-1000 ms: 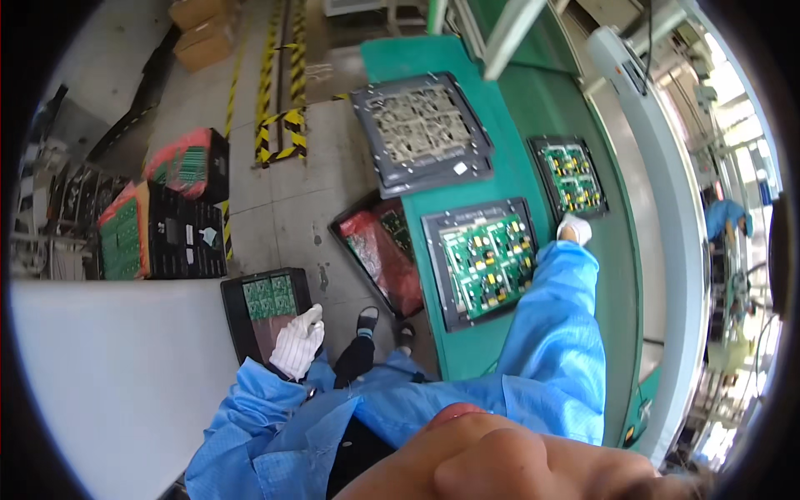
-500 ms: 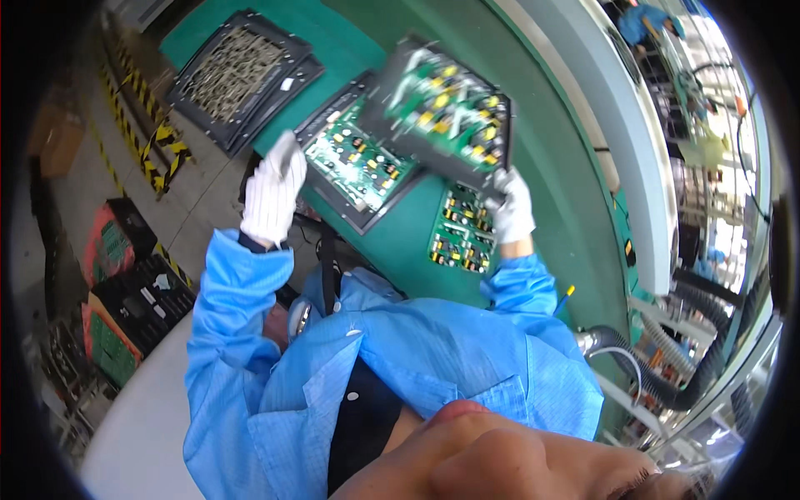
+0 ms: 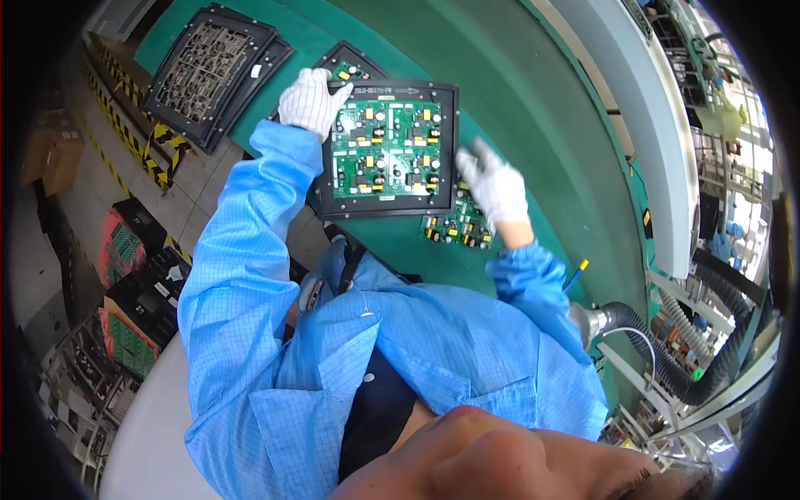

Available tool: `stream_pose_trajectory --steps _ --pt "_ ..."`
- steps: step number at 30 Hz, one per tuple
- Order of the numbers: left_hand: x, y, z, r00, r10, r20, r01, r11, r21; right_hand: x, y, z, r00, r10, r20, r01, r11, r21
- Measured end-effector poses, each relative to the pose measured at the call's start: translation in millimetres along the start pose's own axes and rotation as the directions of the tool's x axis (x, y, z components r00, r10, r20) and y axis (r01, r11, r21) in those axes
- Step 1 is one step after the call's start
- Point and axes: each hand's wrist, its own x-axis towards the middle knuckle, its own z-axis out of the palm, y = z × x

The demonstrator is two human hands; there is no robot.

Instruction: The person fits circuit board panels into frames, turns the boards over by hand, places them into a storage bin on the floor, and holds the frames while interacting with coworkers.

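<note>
My left hand (image 3: 310, 104), in a white striped glove, grips the upper left corner of a black carrier frame (image 3: 396, 208), thumb over its top edge. Set in that frame is a panel of green circuit boards (image 3: 387, 150) with yellow, black and white components. Just right of the frame's edge is my gloved right hand (image 3: 496, 187), its fingers stretched out and slightly blurred, holding nothing visible. Below it, a loose circuit board panel (image 3: 454, 231) lies on the green mat, partly hidden by the frame. Behind the held frame, another loaded carrier (image 3: 354, 60) shows only in part.
A stack of black frames with metal-coloured grids (image 3: 208, 75) sits at the far left of the green mat (image 3: 542, 167). A yellow-tipped tool (image 3: 579, 271) lies right of my sleeve. Black bins (image 3: 150, 292) stand at lower left; a ribbed hose (image 3: 633, 321) curves at the right.
The loaded carrier frame has swung left and toward me, now facing up squarely. My left hand has taken its upper left corner; my right hand has let go of it.
</note>
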Motion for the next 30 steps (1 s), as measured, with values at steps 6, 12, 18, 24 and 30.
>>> stream_pose_trajectory --steps 6,12,18,24,30 --pt "16.5 3.5 -1.2 0.969 0.108 0.221 -0.13 0.988 0.088 127.3 -9.2 13.2 0.919 -0.367 -0.145 0.344 0.925 -0.164" --pt "19.4 -17.6 4.1 0.885 0.413 0.214 -0.445 0.885 0.135 166.2 -8.1 -3.6 0.808 -0.469 0.357 0.574 0.764 -0.294" --pt "-55.7 -4.1 -22.7 0.927 0.342 -0.155 -0.344 0.939 0.013 89.1 -15.1 -8.8 0.794 -0.58 -0.182 0.542 0.811 -0.22" --pt "-172.8 -17.2 -5.0 0.88 0.441 0.174 -0.441 0.896 -0.042 -40.5 10.8 36.6 0.726 -0.686 -0.038 0.681 0.726 -0.096" --pt "-180.9 -28.9 18.0 0.87 0.478 0.124 -0.482 0.876 0.0 -42.4 12.2 44.4 0.763 -0.642 0.077 0.642 0.738 -0.205"
